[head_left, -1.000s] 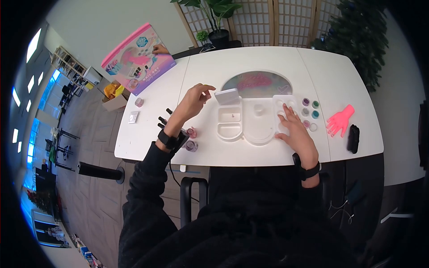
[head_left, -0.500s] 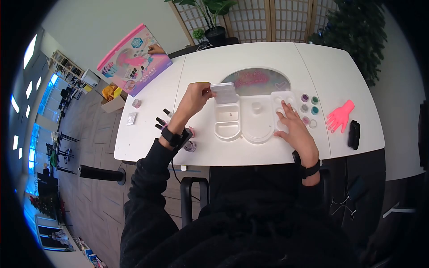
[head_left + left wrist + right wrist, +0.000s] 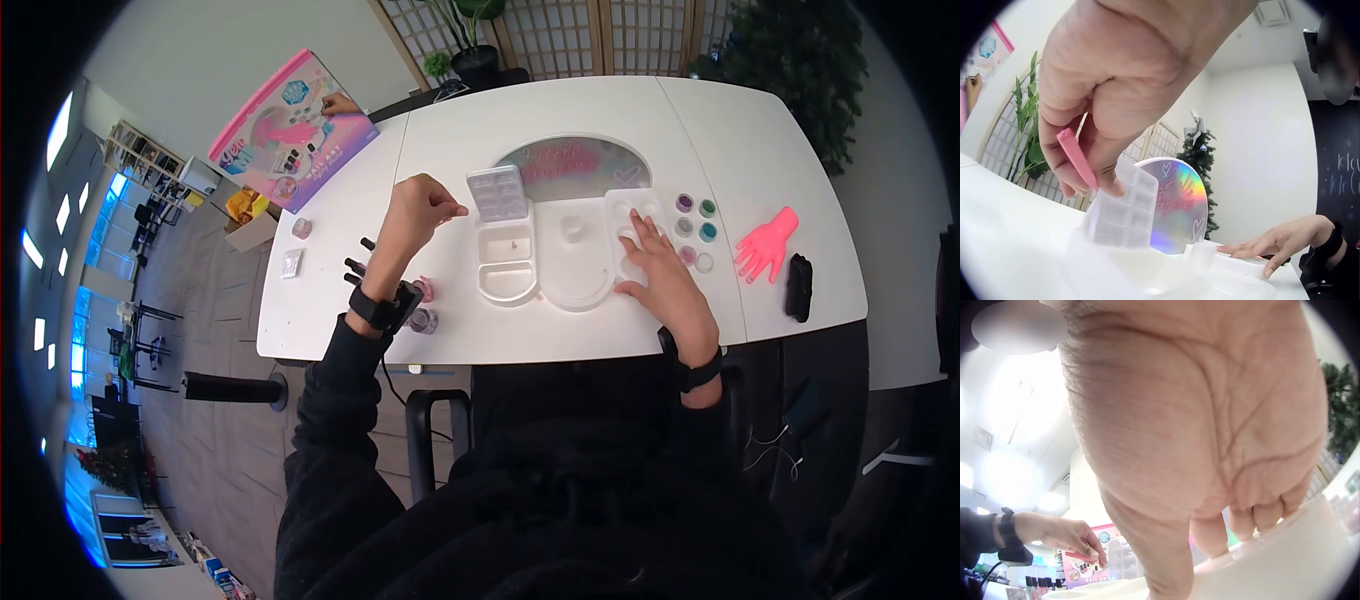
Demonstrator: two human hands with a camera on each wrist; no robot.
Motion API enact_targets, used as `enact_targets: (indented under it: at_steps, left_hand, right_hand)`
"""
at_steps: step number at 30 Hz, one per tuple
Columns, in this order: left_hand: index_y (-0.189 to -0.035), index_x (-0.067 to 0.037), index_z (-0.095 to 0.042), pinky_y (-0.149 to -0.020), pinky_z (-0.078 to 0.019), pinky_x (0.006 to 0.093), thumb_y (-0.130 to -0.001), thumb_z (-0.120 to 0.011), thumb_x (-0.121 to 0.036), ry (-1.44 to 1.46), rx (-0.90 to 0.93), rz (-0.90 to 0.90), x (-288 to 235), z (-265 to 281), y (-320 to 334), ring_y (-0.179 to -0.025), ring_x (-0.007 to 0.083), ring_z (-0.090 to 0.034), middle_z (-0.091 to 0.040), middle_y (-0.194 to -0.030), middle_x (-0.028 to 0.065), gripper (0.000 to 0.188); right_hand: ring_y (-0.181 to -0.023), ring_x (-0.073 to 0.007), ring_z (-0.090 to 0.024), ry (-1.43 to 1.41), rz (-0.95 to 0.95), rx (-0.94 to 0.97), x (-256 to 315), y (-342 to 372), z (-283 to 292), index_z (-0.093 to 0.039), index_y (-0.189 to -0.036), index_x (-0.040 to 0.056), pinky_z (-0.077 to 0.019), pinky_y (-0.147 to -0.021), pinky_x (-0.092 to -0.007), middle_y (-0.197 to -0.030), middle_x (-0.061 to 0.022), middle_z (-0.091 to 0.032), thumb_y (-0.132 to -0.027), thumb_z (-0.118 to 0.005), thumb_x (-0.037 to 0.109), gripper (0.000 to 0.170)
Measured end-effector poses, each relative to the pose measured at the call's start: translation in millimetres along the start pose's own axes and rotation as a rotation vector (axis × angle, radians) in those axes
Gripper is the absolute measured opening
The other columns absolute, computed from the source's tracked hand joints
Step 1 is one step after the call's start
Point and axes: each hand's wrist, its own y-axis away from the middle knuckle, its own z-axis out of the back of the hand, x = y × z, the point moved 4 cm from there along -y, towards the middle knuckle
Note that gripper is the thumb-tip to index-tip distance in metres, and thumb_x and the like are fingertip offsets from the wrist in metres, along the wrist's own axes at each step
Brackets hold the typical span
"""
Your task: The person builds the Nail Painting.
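My left hand pinches a slim pink stick-like tool between thumb and curled fingers. Just right of those fingertips, a clear divided lid stands raised at the back of the white nail-art station. Below it lie two open compartments, a small speck in the rear one. My right hand rests with spread fingers on the station's right-hand section, covering part of its round wells. Behind the station rises a shiny half-round panel with pink lettering.
Several glitter pots stand right of the station, then a pink model hand and a black case. Polish bottles stand beneath my left forearm. A small jar, a white packet and the kit box are further left.
The divided lid has swung more upright. My left hand met it half a second ago and now is off it, slightly to the left. My right hand stays on the station.
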Motion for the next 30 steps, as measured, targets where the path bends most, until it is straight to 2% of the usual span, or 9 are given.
enact_targets:
  at_steps: [2,5,8,11,15,17,18,22,30]
  left_hand:
    - [-0.083,0.007,-0.075,-0.06,-0.0524,0.0312,-0.08,-0.089,-0.008,-0.003,-0.011,-0.019,-1.4,1.4,3.3,-0.064,0.0189,-0.066,-0.069,-0.075,0.0113,0.021]
    - [-0.084,0.005,-0.073,-0.062,-0.0517,0.026,-0.083,-0.09,-0.01,-0.003,0.012,-0.049,-4.8,-2.2,9.1,-0.072,0.0117,-0.066,-0.069,-0.085,0.0073,0.022]
    - [-0.082,0.004,-0.073,-0.065,-0.0522,0.0285,-0.081,-0.09,-0.008,0.091,-0.089,-0.212,-19.7,-4.3,13.2,-0.076,0.0139,-0.066,-0.068,-0.087,0.0076,0.02]
    - [-0.083,0.003,-0.074,-0.067,-0.0531,0.0316,-0.078,-0.089,-0.005,-0.113,-0.171,-0.315,-40.3,-5.4,15.1,-0.076,0.0176,-0.065,-0.067,-0.086,0.0088,0.018]
    - [-0.08,0.004,-0.071,-0.073,-0.0563,0.0405,-0.077,-0.083,0.0,0.096,-0.066,-0.32,-49.3,-25.6,9.9,-0.081,0.0298,-0.069,-0.066,-0.086,0.0121,0.013]
    - [-0.087,0.003,-0.072,-0.072,-0.057,0.0384,-0.079,-0.079,0.004,-0.104,-0.122,-0.554,-61.1,-36.1,11.6,-0.079,0.0313,-0.068,-0.067,-0.093,0.0124,0.011]
    - [-0.091,0.003,-0.071,-0.076,-0.0583,0.0422,-0.082,-0.076,0.003,-0.197,-0.135,-0.609,-62.6,-41.7,11.2,-0.085,0.0361,-0.069,-0.067,-0.097,0.0141,0.01]
    - [-0.095,0.001,-0.074,-0.078,-0.0585,0.0428,-0.084,-0.074,0.001,-0.306,-0.096,-0.599,-60.5,-61.0,8.6,-0.087,0.0378,-0.07,-0.07,-0.103,0.0153,0.011]
    - [-0.11,-0.002,-0.076,-0.079,-0.0591,0.0439,-0.086,-0.07,0.003,-0.114,-0.061,-0.475,-61.1,-40.7,10.5,-0.088,0.0399,-0.072,-0.076,-0.1,0.0191,0.025]
  right_hand:
    - [-0.158,-0.0336,-0.031,0.003,0.008,-0.003,-1.3,-0.3,-0.7,-0.062,-0.141,-0.0037,-0.0289,-0.13,-0.0452,-0.17,-0.0178,-0.033,-0.081,-0.085,0.013,0.066]
    - [-0.158,-0.0333,-0.031,0.018,0.014,-0.011,-1.0,0.0,-1.1,-0.062,-0.141,-0.0035,-0.0289,-0.13,-0.045,-0.17,-0.0177,-0.032,-0.082,-0.085,0.013,0.066]
    - [-0.158,-0.0332,-0.031,0.019,0.002,-0.008,0.1,0.0,-0.3,-0.062,-0.141,-0.0032,-0.0291,-0.13,-0.0448,-0.17,-0.0177,-0.032,-0.082,-0.085,0.013,0.066]
    - [-0.158,-0.0332,-0.031,0.015,0.004,-0.011,0.7,0.1,0.2,-0.062,-0.141,-0.003,-0.0293,-0.13,-0.0446,-0.17,-0.0178,-0.032,-0.082,-0.085,0.012,0.065]
    - [-0.158,-0.0333,-0.032,0.017,0.0,-0.01,2.1,0.0,1.7,-0.062,-0.141,-0.0029,-0.0295,-0.129,-0.0445,-0.17,-0.0176,-0.033,-0.082,-0.085,0.011,0.065]
    - [-0.157,-0.0335,-0.032,0.017,0.003,-0.01,2.0,-0.3,1.6,-0.063,-0.14,-0.0031,-0.03,-0.129,-0.0444,-0.17,-0.0175,-0.033,-0.081,-0.085,0.011,0.065]
    - [-0.157,-0.0335,-0.032,0.017,0.002,-0.011,1.5,-0.4,1.3,-0.063,-0.14,-0.0031,-0.03,-0.129,-0.0444,-0.17,-0.0175,-0.033,-0.081,-0.085,0.011,0.065]
    - [-0.157,-0.0338,-0.033,0.004,0.022,-0.026,0.8,0.8,1.8,-0.063,-0.139,-0.0036,-0.0306,-0.129,-0.0446,-0.17,-0.0179,-0.034,-0.082,-0.085,0.011,0.063]
    - [-0.157,-0.0335,-0.032,0.017,0.015,-0.015,2.6,0.9,2.4,-0.062,-0.141,-0.0034,-0.0307,-0.129,-0.0446,-0.17,-0.0184,-0.034,-0.083,-0.084,0.011,0.064]
